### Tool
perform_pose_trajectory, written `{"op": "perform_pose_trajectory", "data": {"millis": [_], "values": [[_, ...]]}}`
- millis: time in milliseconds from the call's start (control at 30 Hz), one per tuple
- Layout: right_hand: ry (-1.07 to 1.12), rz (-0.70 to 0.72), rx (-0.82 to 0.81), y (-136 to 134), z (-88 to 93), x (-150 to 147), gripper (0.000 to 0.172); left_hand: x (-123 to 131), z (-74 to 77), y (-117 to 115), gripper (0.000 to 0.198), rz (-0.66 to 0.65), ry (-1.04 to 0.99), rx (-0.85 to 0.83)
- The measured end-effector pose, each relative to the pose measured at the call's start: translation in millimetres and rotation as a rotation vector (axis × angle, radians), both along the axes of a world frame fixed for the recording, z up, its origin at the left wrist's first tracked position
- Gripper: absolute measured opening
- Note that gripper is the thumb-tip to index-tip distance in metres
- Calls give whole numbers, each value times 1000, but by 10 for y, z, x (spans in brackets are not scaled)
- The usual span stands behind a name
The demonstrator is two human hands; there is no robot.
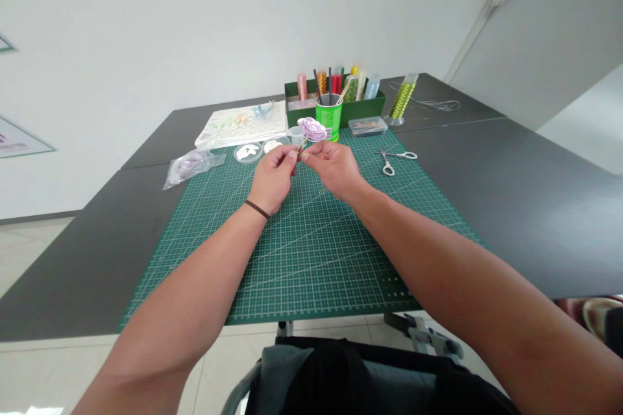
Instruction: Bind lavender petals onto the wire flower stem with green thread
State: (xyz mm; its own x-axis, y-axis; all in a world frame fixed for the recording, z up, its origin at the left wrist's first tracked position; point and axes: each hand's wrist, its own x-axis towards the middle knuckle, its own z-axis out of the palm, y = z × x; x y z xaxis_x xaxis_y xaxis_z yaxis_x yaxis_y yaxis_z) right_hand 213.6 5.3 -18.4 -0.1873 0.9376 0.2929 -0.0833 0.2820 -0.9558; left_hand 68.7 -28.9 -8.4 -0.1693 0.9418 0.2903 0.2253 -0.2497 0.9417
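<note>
A pale purple artificial flower (313, 129) stands above my two hands on a thin stem, its head tilted to the right. My left hand (274, 175) pinches the stem between thumb and fingers. Close beside it, my right hand (335, 168) is closed, its thumb and fingertips pressed together at the same stem. Whether a thread or wire is also between the fingertips is too small to see. Both hands are over the green cutting mat (302, 259). Scissors (396, 159) with white handles lie partly open on the mat, right of my right hand.
Behind my hands are a green can (329, 118) of tools, a dark green box (363, 108) with several thread spools, and a clear case (368, 126). A yellow-green spool (403, 100) stands right. Left are a plastic bag (192, 164), a dish of white pieces (248, 152) and a white board (219, 126).
</note>
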Motion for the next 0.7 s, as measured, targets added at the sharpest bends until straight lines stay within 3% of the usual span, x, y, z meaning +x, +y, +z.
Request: {"op": "perform_pose_trajectory", "data": {"millis": [433,700], "values": [[-8,14,4,46,-62,4,17,17,47,-24,6,35,4,-39],[-1,11,-7,-16,16,5,19,25,64,-23,9,81,0,-13]]}}
